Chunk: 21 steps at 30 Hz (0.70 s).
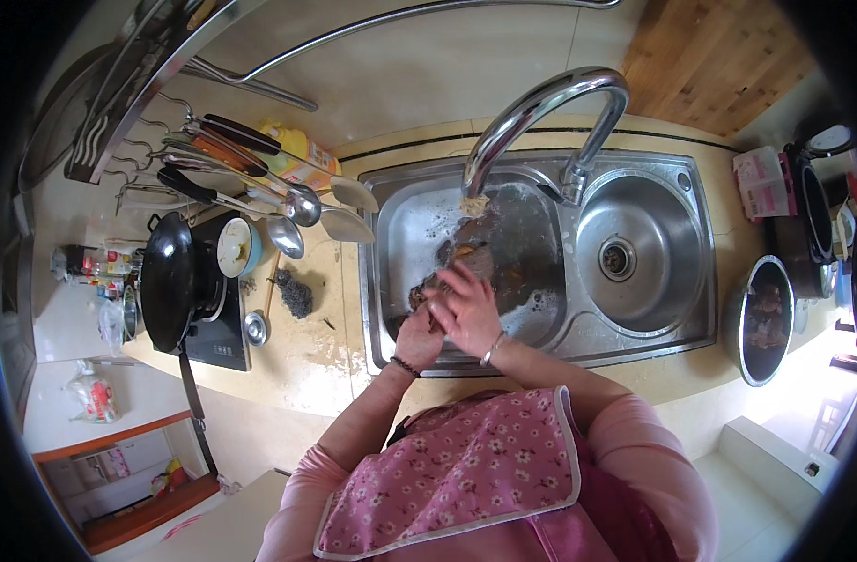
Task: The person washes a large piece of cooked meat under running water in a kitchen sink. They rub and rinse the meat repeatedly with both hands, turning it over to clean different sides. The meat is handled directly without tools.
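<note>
Over the left basin of the steel sink [546,355], my hands meet low above murky, sudsy water [520,218]. My left hand [420,339] is closed around the near end of a dark brown, rough-surfaced piece of food [420,291], whose exact kind I cannot tell. Across it reaches my right hand [468,312], fingers spread and touching the left hand; its underside is hidden. Just beyond the fingers, a greyish-brown textured piece [479,261] lies partly in the water, with an orange patch beside it.
A chrome faucet [541,91] arches over the left basin. The round right basin [639,239] has a drain. Hanging ladles [303,205], a dark scouring pad [293,293] and a wok [168,281] are leftward. A metal bowl [766,319] sits at the counter's right edge.
</note>
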### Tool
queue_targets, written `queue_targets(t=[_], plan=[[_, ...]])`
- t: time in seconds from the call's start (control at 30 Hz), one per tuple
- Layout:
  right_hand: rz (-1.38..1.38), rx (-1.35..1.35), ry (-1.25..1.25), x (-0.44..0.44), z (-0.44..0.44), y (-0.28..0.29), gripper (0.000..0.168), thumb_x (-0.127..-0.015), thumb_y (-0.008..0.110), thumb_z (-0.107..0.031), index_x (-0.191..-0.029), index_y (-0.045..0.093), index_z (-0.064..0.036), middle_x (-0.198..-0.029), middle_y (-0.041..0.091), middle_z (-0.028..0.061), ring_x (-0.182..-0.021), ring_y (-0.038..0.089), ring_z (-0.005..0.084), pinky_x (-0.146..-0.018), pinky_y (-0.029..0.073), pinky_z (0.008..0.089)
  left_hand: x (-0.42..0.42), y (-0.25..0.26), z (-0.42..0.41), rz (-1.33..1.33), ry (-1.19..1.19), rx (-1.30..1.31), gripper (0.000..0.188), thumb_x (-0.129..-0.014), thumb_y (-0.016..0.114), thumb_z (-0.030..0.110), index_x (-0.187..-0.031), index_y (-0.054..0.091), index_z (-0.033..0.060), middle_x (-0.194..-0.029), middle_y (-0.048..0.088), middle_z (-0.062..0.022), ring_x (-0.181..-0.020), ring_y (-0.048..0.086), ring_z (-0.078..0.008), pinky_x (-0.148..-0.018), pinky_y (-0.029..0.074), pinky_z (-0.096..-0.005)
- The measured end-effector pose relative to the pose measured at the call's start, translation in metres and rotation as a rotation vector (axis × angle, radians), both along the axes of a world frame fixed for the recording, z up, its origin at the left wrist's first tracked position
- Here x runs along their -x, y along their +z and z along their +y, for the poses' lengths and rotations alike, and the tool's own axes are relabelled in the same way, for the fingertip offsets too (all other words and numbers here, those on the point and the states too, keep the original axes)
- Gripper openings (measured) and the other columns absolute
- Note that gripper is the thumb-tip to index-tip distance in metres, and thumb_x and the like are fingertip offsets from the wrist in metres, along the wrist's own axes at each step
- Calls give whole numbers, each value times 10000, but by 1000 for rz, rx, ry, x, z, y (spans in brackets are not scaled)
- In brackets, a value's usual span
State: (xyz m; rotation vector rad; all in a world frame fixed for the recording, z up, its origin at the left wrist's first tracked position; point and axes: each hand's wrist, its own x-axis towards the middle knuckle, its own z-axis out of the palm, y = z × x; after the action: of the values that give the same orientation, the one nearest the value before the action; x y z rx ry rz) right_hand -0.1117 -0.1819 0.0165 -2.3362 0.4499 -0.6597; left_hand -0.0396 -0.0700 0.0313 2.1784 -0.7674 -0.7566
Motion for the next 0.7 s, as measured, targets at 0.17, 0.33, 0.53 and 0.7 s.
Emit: queue_targets(t=[0.17,0.33,0.53,0.7], plan=[[10,-22,-170,-33,-36,-49,258,-817,509,-302,-775,622,-73,-1050,561,23,-1063,473,229,-792,419,476,11,-8,-1,-93,6,-18,337,-791,573,220,-1081,525,55,-881,605,-188,-821,601,-287,-708,458,-344],[567,106,-167,-41,-122,-119,328,-840,446,-377,-854,597,-87,-914,607,112,-927,544,278,-791,438,377,-4,-10,2,32,-5,-27,352,-812,573,243,-1088,515,32,-745,601,-112,-610,572,-175,-554,457,-306],[657,90,-414,-22,-119,-92,450,-755,591,-325,-1145,484,-127,-1218,435,118,-1154,378,304,-910,353,469,-18,-4,19,446,124,-32,400,-849,540,217,-1183,418,34,-746,565,-36,-512,492,-78,-477,468,-243],[411,-433,-130,-22,-91,-51,229,-761,565,-206,-962,594,-99,-982,579,136,-996,506,306,-807,427,409,-15,-13,14,610,167,42,435,-870,515,280,-1211,379,46,-797,545,-49,-490,477,-91,-462,450,-246]])
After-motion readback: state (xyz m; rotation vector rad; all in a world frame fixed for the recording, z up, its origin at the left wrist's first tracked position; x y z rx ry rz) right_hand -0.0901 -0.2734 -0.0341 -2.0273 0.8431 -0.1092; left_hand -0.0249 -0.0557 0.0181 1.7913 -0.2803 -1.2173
